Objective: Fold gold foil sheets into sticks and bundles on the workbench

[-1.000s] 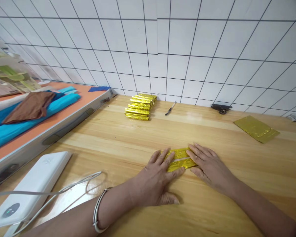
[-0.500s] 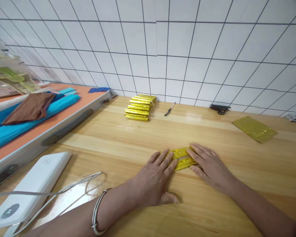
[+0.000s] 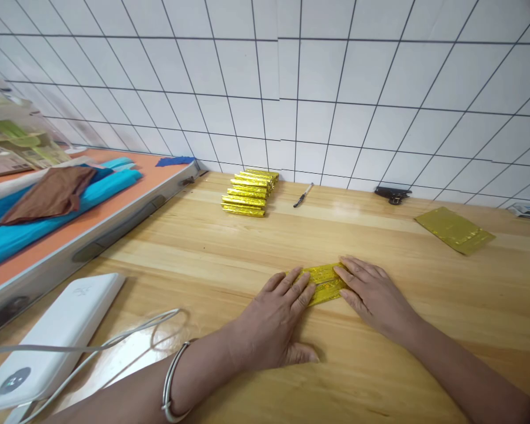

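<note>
A shiny gold foil sheet [image 3: 324,285] lies flat on the wooden table, its two long edges folded inward so that they meet along a middle seam. My left hand [image 3: 279,321] presses on its left end with fingers stretched and thumb apart on the wood. On the right end rests my right hand [image 3: 373,294], fingers laid flat over the foil. Both ends of the sheet are hidden beneath my fingers. Farther back is a stack of rolled or folded gold foil strips [image 3: 246,193]. At the right lies a flat stack of gold foil sheets [image 3: 454,230].
A pen [image 3: 302,195] and a small black object [image 3: 393,194] lie near the tiled wall. On the left are a white power bank [image 3: 57,335] with a cable [image 3: 141,324], and a raised orange surface [image 3: 101,154] bearing brown cloth-like material [image 3: 48,194] and blue rolls [image 3: 70,209].
The gap between the two folded edges of the foil has narrowed to a thin seam. Both hands stay in nearly the same place; the view has shifted slightly.
</note>
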`<state>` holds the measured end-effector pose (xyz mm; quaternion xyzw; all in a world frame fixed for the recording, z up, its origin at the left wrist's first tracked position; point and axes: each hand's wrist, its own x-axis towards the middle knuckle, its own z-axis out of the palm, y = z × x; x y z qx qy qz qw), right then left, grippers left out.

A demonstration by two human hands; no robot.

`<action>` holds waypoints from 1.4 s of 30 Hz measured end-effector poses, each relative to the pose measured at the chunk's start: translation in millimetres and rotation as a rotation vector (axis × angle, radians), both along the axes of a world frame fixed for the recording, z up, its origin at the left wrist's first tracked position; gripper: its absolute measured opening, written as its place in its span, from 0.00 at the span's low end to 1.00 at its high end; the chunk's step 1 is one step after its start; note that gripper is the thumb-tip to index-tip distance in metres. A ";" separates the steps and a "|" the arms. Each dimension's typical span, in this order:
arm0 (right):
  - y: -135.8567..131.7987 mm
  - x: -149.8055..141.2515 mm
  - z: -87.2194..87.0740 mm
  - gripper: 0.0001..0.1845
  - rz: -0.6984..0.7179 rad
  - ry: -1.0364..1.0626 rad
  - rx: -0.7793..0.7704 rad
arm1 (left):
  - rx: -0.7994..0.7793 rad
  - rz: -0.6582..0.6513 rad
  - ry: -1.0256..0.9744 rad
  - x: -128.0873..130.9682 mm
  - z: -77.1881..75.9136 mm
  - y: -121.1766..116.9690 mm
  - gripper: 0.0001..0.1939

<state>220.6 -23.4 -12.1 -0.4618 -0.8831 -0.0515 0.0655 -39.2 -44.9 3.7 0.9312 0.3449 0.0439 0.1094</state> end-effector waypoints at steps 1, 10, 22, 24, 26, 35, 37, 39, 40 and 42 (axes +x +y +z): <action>-0.1 -0.5 0.4 0.23 -0.005 -0.004 -0.001 | -0.003 -0.004 0.000 0.0 0.5 0.0 0.49; 0.7 0.3 -0.5 0.24 -0.006 -0.038 0.021 | -0.012 -0.028 0.008 -0.5 3.3 0.5 0.47; -29.5 -24.0 -1.0 0.30 0.106 -0.071 -0.012 | 0.017 -0.028 0.020 -0.9 0.2 0.3 0.49; -29.4 -21.3 -1.4 0.30 0.117 -0.072 -0.038 | 0.031 -0.025 0.023 -1.2 -0.3 -0.3 0.49; -28.8 -17.4 -1.1 0.31 0.122 -0.074 -0.060 | 0.044 -0.024 0.023 -1.6 -0.1 -0.9 0.49; -38.5 -20.1 -0.5 0.35 0.079 -0.113 -0.027 | 0.026 -0.021 0.028 -1.7 -1.0 -1.2 0.49; -41.1 -23.8 -0.1 0.34 0.083 -0.122 0.016 | 0.025 -0.012 0.021 -1.8 -2.4 -0.5 0.49; -42.9 -26.7 0.6 0.32 0.095 -0.114 0.060 | 0.021 0.004 0.015 -1.5 -3.6 0.1 0.49; -43.5 -27.7 1.1 0.31 0.099 -0.105 0.077 | 0.020 0.014 0.012 -1.3 -4.2 0.4 0.49; -44.2 -28.9 1.8 0.29 0.101 -0.086 0.099 | 0.020 0.028 0.006 -0.4 -5.1 0.9 0.49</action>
